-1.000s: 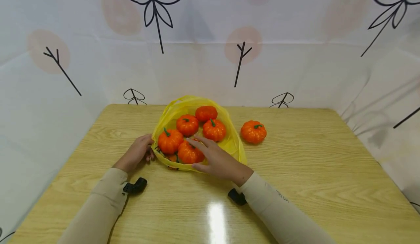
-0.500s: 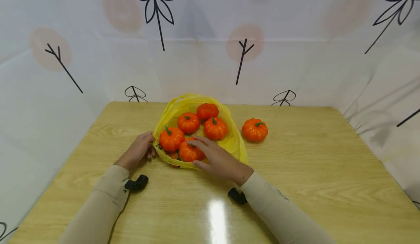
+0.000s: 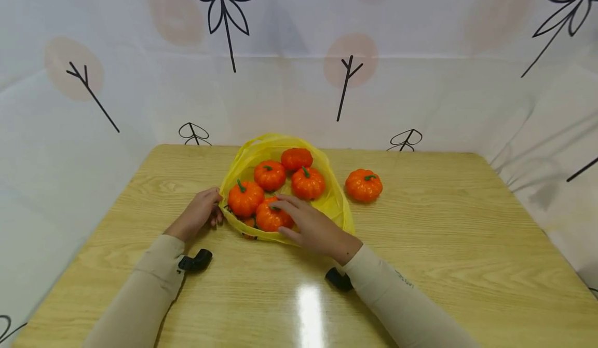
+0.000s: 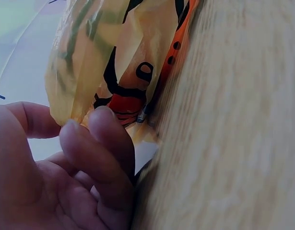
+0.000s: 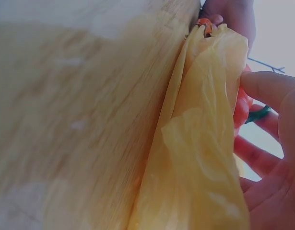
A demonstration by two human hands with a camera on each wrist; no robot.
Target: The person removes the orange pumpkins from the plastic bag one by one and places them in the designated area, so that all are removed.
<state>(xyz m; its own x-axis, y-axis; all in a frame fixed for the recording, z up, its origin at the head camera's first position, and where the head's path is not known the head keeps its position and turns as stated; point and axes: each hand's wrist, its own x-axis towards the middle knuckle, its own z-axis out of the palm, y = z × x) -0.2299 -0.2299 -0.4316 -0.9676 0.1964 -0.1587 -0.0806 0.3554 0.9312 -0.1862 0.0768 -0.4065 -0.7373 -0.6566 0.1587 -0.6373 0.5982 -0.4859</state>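
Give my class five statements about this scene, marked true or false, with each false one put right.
1. The left hand pinches the edge of the yellow bag. True.
2. Every pumpkin is inside the bag. False: a loose pumpkin sits on the table, right of the bag.
3. The right hand is over the nearest pumpkin in the bag. True.
4. The visible stems are yellow. False: they are green.
5. Both sleeves are beige. True.

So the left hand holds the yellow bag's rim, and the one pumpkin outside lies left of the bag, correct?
No: the pumpkin outside lies right of the yellow bag, as the head view shows; the left hand does hold its rim.
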